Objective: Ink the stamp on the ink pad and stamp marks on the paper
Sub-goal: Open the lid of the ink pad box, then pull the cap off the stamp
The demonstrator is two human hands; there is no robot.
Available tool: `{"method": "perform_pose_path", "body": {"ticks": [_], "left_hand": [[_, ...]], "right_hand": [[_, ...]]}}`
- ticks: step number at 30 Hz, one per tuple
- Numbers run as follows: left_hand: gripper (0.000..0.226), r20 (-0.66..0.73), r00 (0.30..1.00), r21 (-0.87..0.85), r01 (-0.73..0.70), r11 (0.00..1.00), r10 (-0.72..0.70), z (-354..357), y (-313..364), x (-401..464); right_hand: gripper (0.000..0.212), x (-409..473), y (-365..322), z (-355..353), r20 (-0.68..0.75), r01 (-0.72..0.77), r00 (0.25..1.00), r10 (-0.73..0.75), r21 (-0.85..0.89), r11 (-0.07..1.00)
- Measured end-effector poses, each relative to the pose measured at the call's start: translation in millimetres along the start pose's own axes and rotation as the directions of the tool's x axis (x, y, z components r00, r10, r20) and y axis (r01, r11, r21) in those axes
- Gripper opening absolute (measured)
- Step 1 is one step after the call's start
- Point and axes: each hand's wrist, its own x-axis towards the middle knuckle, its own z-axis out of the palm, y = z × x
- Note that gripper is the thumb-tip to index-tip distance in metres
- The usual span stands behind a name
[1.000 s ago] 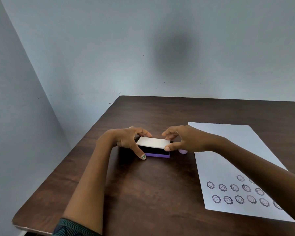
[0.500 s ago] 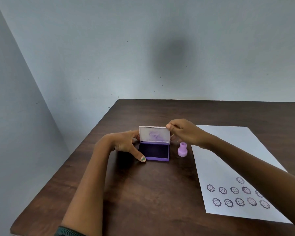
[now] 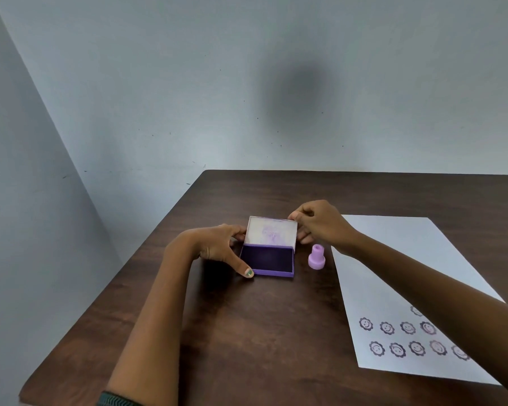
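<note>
A purple ink pad (image 3: 268, 259) lies open on the dark wooden table, its white lid (image 3: 272, 231) standing upright behind the dark pad. My left hand (image 3: 217, 246) grips the pad's left side, thumb at the front corner. My right hand (image 3: 317, 221) pinches the lid's upper right corner. A small lilac stamp (image 3: 316, 257) stands alone just right of the pad, touched by neither hand. The white paper (image 3: 399, 276) lies to the right, with two rows of purple smiley flower marks (image 3: 405, 336) near its front end, partly hidden by my right forearm.
The table (image 3: 276, 332) stands in a corner between two pale grey walls. Its left edge and near left corner are close to my left forearm.
The lid went from nearly closed to fully upright. My right hand rose with the lid, which uncovered the stamp. The left hand kept its hold on the pad.
</note>
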Motion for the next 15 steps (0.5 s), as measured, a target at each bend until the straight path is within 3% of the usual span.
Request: {"method": "perform_pose_path", "body": {"ticks": [15], "left_hand": [[0.082,0.024,1.0,0.049,-0.019,0.999,0.018,-0.9,0.3,0.3]], "right_hand": [[0.023,3.8,-2.3,6.6,-0.036,0.015,0.999,-0.015,0.001,1.0]]}}
